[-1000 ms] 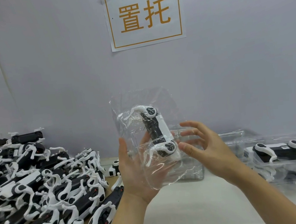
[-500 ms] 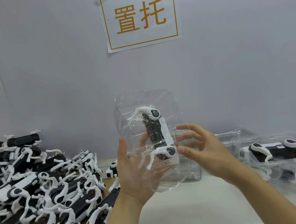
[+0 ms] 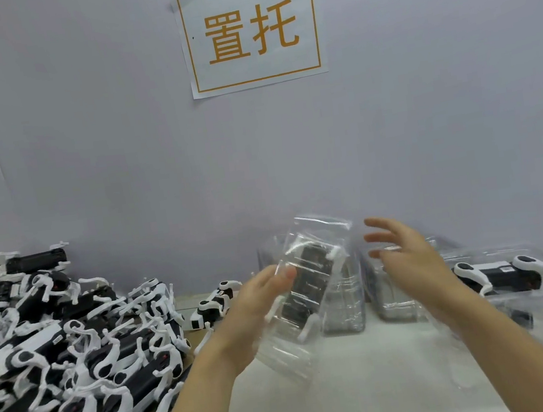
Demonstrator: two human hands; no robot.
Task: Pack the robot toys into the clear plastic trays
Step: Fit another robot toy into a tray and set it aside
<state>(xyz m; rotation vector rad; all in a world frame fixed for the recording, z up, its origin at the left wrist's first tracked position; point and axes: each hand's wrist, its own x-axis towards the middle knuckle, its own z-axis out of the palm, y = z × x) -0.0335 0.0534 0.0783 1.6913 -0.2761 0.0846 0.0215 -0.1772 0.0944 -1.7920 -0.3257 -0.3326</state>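
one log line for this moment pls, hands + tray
left hand: holds clear tray with robot toy inside, tilted | right hand: open, off tray | loose toy pile: left of table

Clear plastic tray [image 3: 312, 290] – thin, glossy, crinkly glare. Robot toy [image 3: 307, 280] inside – hard plastic, black and white. Toy pile [image 3: 65, 354] same, slight sheen. Paper sign [image 3: 250, 30] – matt. Counter [image 3: 372, 382] pale, smooth.

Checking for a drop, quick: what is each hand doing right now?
Left hand: grips the clear tray with a robot toy inside.
Right hand: open, fingers spread, holding nothing.
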